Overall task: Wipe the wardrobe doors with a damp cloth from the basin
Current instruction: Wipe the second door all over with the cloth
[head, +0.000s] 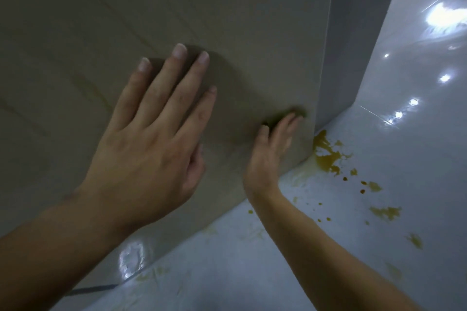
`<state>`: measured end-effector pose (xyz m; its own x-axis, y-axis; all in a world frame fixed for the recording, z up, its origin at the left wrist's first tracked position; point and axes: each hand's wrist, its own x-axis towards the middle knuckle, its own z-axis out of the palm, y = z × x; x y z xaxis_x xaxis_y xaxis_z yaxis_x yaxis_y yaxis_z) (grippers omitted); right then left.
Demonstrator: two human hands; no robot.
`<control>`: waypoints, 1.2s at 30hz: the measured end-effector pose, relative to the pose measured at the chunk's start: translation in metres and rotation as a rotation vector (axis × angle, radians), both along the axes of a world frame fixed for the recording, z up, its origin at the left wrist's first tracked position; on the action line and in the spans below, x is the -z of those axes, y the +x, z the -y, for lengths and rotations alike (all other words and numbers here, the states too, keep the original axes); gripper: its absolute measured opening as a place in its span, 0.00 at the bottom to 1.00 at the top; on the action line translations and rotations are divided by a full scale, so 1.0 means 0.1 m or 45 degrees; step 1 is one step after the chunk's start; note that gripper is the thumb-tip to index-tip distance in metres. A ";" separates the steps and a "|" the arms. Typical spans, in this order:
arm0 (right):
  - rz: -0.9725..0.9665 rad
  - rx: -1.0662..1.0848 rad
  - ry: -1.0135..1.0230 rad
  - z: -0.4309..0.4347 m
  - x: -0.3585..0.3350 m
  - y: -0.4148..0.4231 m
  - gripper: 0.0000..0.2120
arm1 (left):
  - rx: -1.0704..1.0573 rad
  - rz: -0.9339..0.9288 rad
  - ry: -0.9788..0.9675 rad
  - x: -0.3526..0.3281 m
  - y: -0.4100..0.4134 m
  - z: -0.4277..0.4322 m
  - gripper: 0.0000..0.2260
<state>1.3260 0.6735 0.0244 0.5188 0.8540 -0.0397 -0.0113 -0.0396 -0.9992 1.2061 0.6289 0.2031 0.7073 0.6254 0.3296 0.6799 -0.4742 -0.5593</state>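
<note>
Left hand (151,139) flat on door (227,7); right hand (267,156) flat, pressing mostly hidden cloth (273,122).

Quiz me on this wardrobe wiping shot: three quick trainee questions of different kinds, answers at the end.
1. True or false: the left hand lies flat on the wardrobe door.
2. Where is the green cloth? A) in a basin B) under the fingers of the right hand, low on the door C) in the left hand.
3. Fill in: yellowish stains mark the ____ beside the door's lower corner.
Key: 1 true; 2 B; 3 floor.
</note>
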 end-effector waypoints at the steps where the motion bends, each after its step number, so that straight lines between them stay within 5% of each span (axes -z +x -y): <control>1: 0.160 0.034 0.195 0.03 -0.11 -0.08 0.31 | -0.006 -0.012 0.008 -0.03 -0.04 0.02 0.28; 3: 0.458 -0.006 0.353 0.09 -0.15 -0.17 0.33 | -0.024 -0.030 0.015 -0.09 -0.14 0.07 0.28; 5: 0.490 -0.006 0.242 0.10 0.22 -0.15 0.35 | -0.042 -0.032 0.024 -0.15 -0.20 0.13 0.28; 9: -0.062 -0.047 -0.180 0.13 0.53 -0.15 0.36 | -0.064 -0.037 0.054 -0.15 -0.30 0.20 0.28; 11: -0.144 -0.022 -0.269 0.03 0.21 -0.18 0.36 | -0.062 -0.034 0.044 -0.10 -0.31 0.21 0.29; 16: 0.106 0.045 0.235 0.10 -0.33 -0.32 0.35 | -0.070 -0.030 0.028 0.01 -0.34 0.21 0.28; 18: 0.116 0.016 0.170 0.16 0.03 -0.37 0.33 | -0.083 -0.040 0.029 0.05 -0.35 0.21 0.28; 22: -0.389 -0.056 -0.388 0.04 1.00 -0.24 0.36 | -0.116 -0.089 0.045 0.17 -0.38 0.21 0.30; 26: -0.897 0.064 -0.565 -0.04 1.16 -0.10 0.53 | -0.098 -0.087 0.015 0.18 -0.42 0.17 0.32; 28: -0.928 -0.042 -0.447 0.18 0.98 -0.29 0.45 | -0.097 -0.085 0.018 0.18 -0.45 0.14 0.32; 30: -0.873 -0.127 -0.440 0.32 0.90 -0.46 0.50 | -0.087 -0.094 0.036 0.19 -0.47 0.13 0.32; 36: -0.978 0.068 -0.517 0.08 1.04 -0.33 0.44 | -0.041 -0.088 0.029 0.17 -0.47 0.10 0.32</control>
<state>1.2934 0.6652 -0.0795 0.2624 0.6733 -0.6912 -0.6883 -0.3715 -0.6231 1.1586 0.6185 0.1860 0.7085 0.6412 0.2948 0.6539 -0.4393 -0.6160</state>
